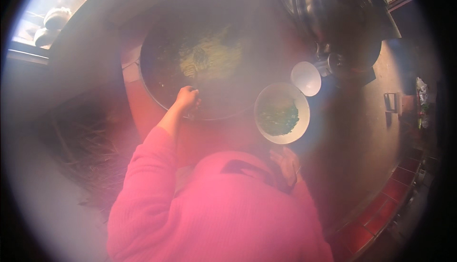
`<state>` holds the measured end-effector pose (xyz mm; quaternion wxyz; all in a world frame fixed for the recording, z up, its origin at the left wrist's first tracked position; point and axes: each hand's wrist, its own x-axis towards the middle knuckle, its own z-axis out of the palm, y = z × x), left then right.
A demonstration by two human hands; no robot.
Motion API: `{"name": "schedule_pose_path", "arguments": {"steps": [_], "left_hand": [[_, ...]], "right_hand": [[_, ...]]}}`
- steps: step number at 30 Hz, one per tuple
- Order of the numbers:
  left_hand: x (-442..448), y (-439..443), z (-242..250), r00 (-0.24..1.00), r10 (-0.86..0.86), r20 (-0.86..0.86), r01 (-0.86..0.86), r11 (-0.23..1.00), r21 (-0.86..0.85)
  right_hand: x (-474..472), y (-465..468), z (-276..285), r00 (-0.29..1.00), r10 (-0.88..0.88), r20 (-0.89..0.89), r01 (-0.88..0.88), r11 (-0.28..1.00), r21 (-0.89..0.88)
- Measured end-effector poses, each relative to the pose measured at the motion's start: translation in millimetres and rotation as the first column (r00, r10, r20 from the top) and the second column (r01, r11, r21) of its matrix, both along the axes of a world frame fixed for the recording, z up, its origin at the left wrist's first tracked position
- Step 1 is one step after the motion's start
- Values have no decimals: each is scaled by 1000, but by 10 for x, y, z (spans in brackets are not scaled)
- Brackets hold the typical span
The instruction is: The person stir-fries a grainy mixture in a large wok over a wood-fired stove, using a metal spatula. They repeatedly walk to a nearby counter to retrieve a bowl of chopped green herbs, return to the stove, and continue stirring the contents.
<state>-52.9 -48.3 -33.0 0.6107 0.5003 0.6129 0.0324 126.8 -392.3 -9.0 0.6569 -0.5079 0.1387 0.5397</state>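
My left hand (188,97) is closed around the handle of a cooking utensil (200,59), over the near left part of a large wok (162,107). The utensil's head lies among yellowish food (226,55) in the wok; haze blurs its shape. My right hand (286,164) is held low at my right side, fingers apart and nothing in it. Just beyond those fingers is a white bowl (282,140) with chopped green food (278,117) inside. A smaller white bowl (306,79) sits against its far side.
The wok is set in a red-tiled stove (148,119). Dry twigs (94,147) lie at the left. Shiny metal pots (303,8) stand at the far right. A small stool (390,103) is on the floor to the right. Haze veils much of the view.
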Motion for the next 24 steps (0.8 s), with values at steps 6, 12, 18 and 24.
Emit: {"name": "schedule_pose_path", "arguments": {"steps": [6,12,18,24], "left_hand": [[-37,-84,146,957,221,190,-182,962,-205],[-466,-187,760,907,141,398,-24,958,-286],[-852,-346,1452,892,-7,453,99,978,-182],[-1098,-491,1778,826,-71,560,164,979,-118]], "right_hand": [[-111,-271,96,978,111,178,-76,978,-196],[-136,9,512,864,256,434,-116,939,-322],[-63,980,1085,217,434,874,-187,898,-399],[-193,1921,1393,-282,193,940,-358,888,-289]]}}
